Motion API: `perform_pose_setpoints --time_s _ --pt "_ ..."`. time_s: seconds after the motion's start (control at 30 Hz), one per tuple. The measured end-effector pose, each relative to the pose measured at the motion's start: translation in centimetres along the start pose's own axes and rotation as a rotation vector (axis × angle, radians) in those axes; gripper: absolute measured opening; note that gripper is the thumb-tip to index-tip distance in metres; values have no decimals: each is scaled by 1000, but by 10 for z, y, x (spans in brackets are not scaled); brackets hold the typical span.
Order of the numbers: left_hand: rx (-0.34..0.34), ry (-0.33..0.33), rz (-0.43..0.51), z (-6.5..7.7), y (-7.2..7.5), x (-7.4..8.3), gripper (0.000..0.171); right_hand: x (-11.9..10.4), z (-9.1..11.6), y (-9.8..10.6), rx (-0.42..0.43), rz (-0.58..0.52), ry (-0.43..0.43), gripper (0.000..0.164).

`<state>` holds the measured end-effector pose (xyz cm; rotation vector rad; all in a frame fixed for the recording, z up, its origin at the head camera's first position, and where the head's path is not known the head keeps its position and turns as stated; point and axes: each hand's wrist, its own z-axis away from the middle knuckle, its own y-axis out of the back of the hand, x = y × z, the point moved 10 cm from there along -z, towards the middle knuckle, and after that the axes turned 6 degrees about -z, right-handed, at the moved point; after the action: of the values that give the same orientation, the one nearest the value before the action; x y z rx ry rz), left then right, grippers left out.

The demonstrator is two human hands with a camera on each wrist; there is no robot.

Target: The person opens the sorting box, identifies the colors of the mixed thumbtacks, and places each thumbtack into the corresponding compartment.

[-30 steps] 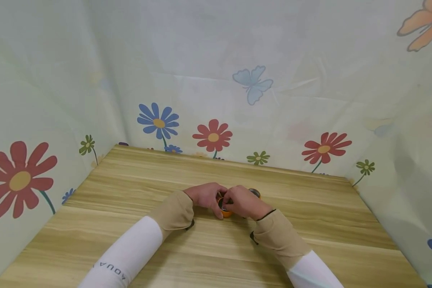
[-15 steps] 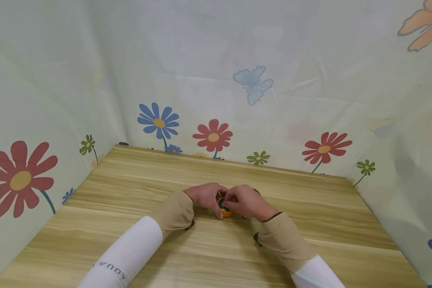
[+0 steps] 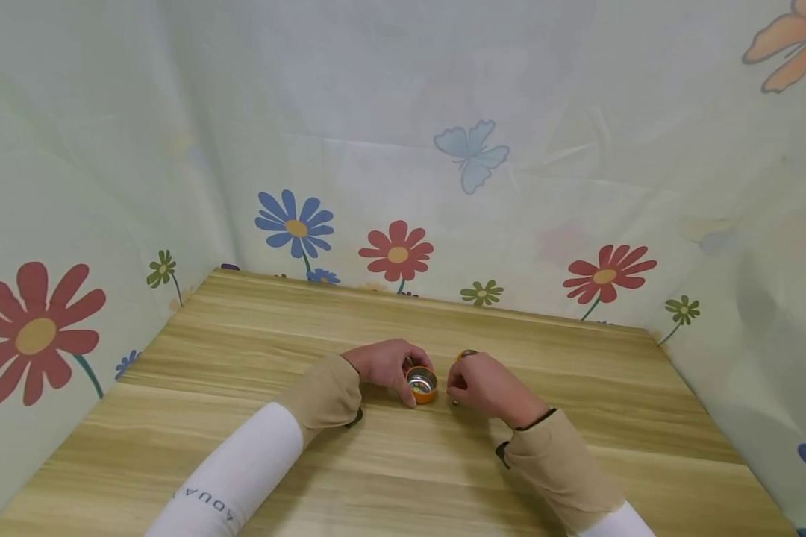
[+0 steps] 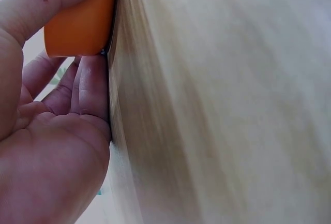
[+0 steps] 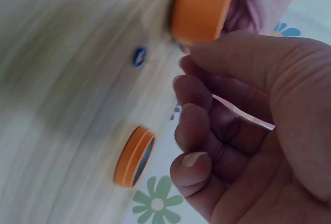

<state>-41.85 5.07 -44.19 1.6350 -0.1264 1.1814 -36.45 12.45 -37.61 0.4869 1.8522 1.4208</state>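
Observation:
My left hand [image 3: 386,367] curls round a small round orange container [image 3: 422,388] on the table, thumb on the near side and fingers behind. Its inside is shiny metal, with small things at the bottom. In the left wrist view the orange wall [image 4: 80,27] shows beside the thumb. To the right of the container, my right hand [image 3: 485,384] hovers low over the table. In the right wrist view its fingers [image 5: 192,125] are loosely bent, thumb tip close to the index tip, with nothing visible between them. A tiny blue piece [image 5: 139,57] lies on the tabletop near those fingertips.
An orange lid [image 5: 133,157] with a dark inner side lies on the table beyond the right hand, partly covered by that hand in the head view. The wood-grain table [image 3: 275,321] meets a flower-printed cloth wall [image 3: 376,149] at the back and sides.
My right hand has lifted out of the container and moved right, toward the tiny piece and the lid, uncovering the metal inside. The left hand has kept its grip in place.

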Motion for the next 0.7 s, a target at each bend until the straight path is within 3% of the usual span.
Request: perform_pose_setpoints --time_s 0.3,0.7 --pt "1 1 1 1 0 2 50 15 8 -13 -15 62 -26 11" --pt "3 7 12 1 2 2 51 11 7 -17 -7 135 -5 16"
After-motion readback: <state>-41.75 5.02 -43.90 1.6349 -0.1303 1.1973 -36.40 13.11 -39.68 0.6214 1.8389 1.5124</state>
